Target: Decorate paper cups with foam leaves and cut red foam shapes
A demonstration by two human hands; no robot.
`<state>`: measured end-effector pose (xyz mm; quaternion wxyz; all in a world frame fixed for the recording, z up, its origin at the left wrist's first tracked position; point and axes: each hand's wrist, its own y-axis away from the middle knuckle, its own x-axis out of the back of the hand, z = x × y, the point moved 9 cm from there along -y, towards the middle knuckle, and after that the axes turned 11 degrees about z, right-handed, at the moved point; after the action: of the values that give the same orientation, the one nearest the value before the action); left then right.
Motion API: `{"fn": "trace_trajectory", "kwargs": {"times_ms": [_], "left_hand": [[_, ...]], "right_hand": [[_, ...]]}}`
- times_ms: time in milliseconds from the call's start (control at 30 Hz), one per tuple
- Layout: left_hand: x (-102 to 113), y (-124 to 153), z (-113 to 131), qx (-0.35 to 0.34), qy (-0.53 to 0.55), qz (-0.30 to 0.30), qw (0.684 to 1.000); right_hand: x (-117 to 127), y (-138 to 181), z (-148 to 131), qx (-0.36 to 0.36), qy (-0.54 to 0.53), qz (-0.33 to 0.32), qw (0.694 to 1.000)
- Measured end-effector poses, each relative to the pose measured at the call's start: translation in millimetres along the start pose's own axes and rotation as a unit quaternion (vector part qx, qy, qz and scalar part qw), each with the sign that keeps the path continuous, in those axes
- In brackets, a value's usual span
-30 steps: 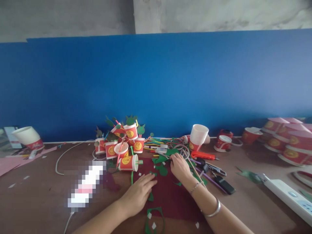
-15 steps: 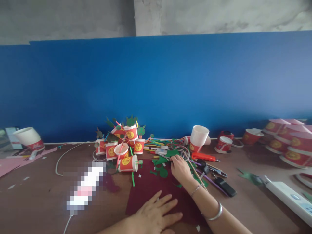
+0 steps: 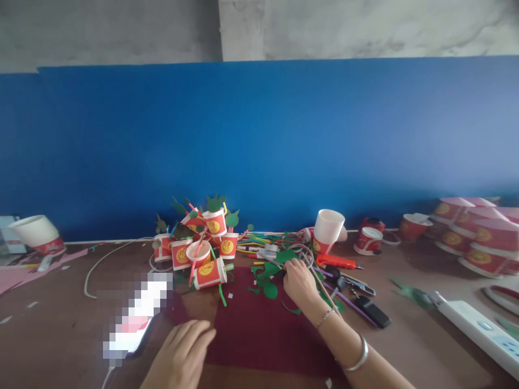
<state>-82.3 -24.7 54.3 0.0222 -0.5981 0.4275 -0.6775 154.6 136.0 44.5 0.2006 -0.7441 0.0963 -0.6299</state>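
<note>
My left hand (image 3: 182,351) hovers low over the brown table, left of a sheet of dark maroon paper (image 3: 259,329). Its fingers are stretched out, close together, and nothing shows in them. At the back right of the sheet, my right hand (image 3: 300,283) reaches down with curled fingers into green paper scraps (image 3: 271,290). Its fingertips are bent out of sight, so what they grip is hidden. Grey loops (image 3: 300,252) and a thin metal piece lie right beside those fingers. Bracelets circle the right wrist and forearm.
Decorated red paper cups (image 3: 208,273) cluster at the back left, near a lit phone (image 3: 140,316). Straws and pens (image 3: 259,248), stacked white cups (image 3: 329,227), an orange cutter (image 3: 336,262) and keys (image 3: 357,286) lie behind and right. A power strip (image 3: 478,324) sits far right.
My left hand has lifted off the maroon sheet and moved left, its spread fingers drawing together. My right hand stays at about the same place among the green scraps.
</note>
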Motion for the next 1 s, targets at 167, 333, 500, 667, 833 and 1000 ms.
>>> {"fn": "trace_trajectory", "kwargs": {"times_ms": [167, 333, 500, 667, 833, 1000], "left_hand": [[-27.4, -15.6, 45.9, -0.123, 0.096, -0.015, 0.988], [-59.5, -16.7, 59.0, -0.128, 0.137, -0.082, 0.979], [-53.3, -25.6, 56.8, -0.065, 0.210, -0.124, 0.968], [-60.7, -23.2, 47.9, 0.028, 0.269, -0.132, 0.954], [-75.0, -21.3, 37.1, 0.162, 0.360, -0.101, 0.913], [-63.1, -25.6, -16.2, 0.410, 0.498, 0.070, 0.761]], "right_hand": [[15.3, -4.7, 9.4, -0.026, 0.022, 0.005, 0.999], [22.7, -32.2, -0.9, -0.001, -0.037, 0.038, 0.999], [-0.8, -59.8, -12.2, 0.013, -0.061, 0.017, 0.998], [3.1, -68.4, -18.9, 0.011, -0.108, 0.048, 0.993], [35.5, -34.3, -60.0, 0.073, -0.199, 0.067, 0.975], [55.8, 38.1, -118.2, 0.200, -0.371, -0.024, 0.906]]}}
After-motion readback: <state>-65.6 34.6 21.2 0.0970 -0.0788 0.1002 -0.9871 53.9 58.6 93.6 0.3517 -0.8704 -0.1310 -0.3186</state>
